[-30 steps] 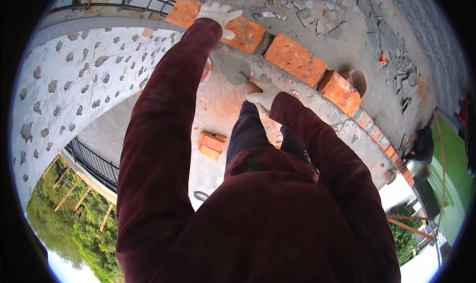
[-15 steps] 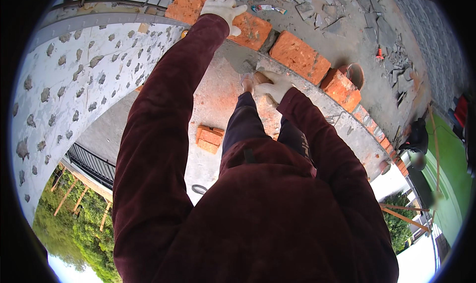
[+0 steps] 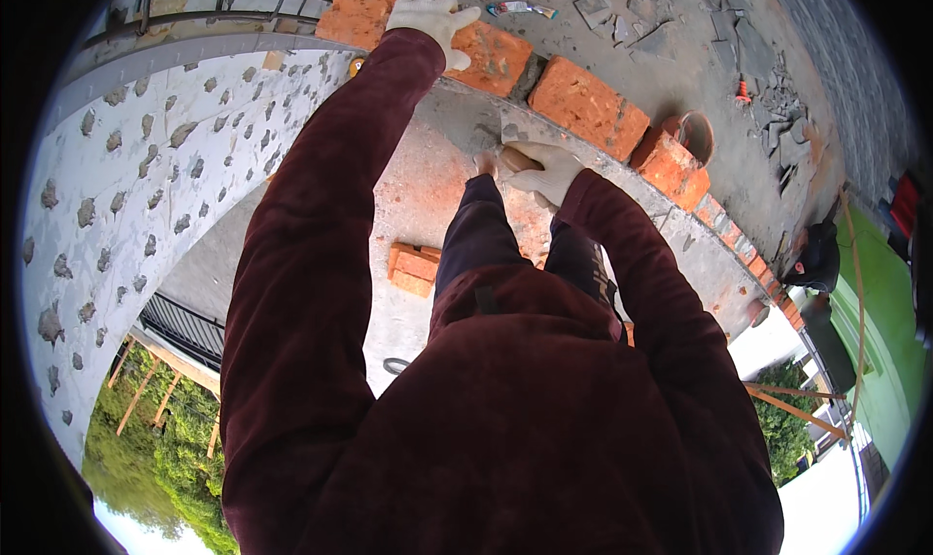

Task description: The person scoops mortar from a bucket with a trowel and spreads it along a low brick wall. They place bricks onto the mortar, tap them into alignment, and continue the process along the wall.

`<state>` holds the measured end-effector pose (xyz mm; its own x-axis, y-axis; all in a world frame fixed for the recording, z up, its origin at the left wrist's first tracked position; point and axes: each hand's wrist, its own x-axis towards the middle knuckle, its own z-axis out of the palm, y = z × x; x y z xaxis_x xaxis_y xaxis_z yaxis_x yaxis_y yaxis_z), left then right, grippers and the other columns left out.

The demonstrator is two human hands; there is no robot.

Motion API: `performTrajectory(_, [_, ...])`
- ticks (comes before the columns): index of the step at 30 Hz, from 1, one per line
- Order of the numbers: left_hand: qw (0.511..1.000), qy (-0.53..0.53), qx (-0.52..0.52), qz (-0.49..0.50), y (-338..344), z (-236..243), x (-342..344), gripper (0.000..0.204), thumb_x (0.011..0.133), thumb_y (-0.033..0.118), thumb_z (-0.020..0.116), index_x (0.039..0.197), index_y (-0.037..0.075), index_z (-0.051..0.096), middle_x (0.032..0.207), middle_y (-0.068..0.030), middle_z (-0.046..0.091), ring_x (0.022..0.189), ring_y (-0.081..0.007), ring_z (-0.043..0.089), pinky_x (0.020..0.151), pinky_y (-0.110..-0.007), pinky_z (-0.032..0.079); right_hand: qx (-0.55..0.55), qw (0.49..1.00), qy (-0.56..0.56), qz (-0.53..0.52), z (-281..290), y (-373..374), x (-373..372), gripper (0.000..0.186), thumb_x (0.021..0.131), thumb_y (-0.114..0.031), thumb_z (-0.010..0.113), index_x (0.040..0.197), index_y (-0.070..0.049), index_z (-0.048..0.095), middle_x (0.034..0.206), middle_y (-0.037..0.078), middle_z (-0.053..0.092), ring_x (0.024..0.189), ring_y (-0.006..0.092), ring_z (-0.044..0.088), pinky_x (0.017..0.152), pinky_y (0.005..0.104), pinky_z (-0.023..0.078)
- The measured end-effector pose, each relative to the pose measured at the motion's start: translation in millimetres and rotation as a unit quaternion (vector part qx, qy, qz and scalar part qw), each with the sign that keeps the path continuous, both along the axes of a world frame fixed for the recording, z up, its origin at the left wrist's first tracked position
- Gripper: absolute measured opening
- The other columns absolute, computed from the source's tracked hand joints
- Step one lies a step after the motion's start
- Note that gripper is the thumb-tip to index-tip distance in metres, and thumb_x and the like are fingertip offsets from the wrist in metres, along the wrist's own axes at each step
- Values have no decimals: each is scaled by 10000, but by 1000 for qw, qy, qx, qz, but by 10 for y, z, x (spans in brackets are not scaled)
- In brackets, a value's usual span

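My left hand [image 3: 431,17], in a pale glove, rests over the row of bricks with its fingers spread. Orange brick shows on both sides of it: one brick [image 3: 356,17] to its left, another brick [image 3: 491,57] to its right under the thumb side. My right hand [image 3: 552,174], gloved too, is lower, on my side of the row. Its fingers close round a trowel-like tool with a brown wooden handle [image 3: 519,158]; the blade cannot be made out. Beyond it lies a grey mortar patch [image 3: 481,118] on the floor.
The row runs right through more bricks [image 3: 589,108] and past a bucket [image 3: 695,135]. Loose bricks [image 3: 414,267] lie left of my legs. Stone scraps [image 3: 671,40] and a tube [image 3: 522,9] lie beyond the row. A pitted white wall [image 3: 175,147] stands left; another person [image 3: 816,257] is far right.
My view has shifted slightly. The left hand keeps its place on the bricks. My right hand has turned a little, and more of the brown handle shows.
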<state>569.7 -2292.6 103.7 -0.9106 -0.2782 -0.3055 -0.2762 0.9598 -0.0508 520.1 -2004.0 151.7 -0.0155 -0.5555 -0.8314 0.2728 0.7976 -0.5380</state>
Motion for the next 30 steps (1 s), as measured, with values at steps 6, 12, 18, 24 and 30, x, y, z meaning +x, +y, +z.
performTrajectory(6, [1000,-8,2,-4,26,27,-22,764,780,506,784,1492,369,542,1412,22,582,1364,-228,483,1263,-460,244,-1,999,27,28,-123,89,63,610,841,-213,739,1427,-115,602,874,50,662,607,130,568,574,304,487])
performTrajectory(12, [1000,-26,7,-2,13,76,-46,757,806,504,764,1509,364,521,1440,14,567,1393,-233,463,1275,-452,216,-160,930,281,175,-330,315,232,475,861,-178,679,1318,-92,584,935,165,715,794,350,702,697,451,542])
performTrajectory(18, [894,346,161,233,-5,12,459,676,818,470,800,1422,225,621,1362,-101,641,1276,-316,573,1124,-465,431,-53,906,381,176,359,810,428,455,866,-161,668,1285,-74,515,1142,238,666,973,479,670,814,541,545])
performTrajectory(24, [324,332,591,660,1508,-1035,856,421,847,227,848,1155,-8,683,967,-67,713,848,-171,659,790,-315,548,-71,873,471,107,768,1012,193,513,868,-191,753,1307,-49,527,1093,235,687,942,442,708,794,503,578])
performTrajectory(30, [349,318,595,651,2415,-1279,314,293,837,230,845,1010,15,744,877,-41,751,797,-148,687,750,-318,542,-180,824,518,143,975,441,111,462,898,-230,727,1271,-11,566,1064,253,691,911,434,714,760,453,574])
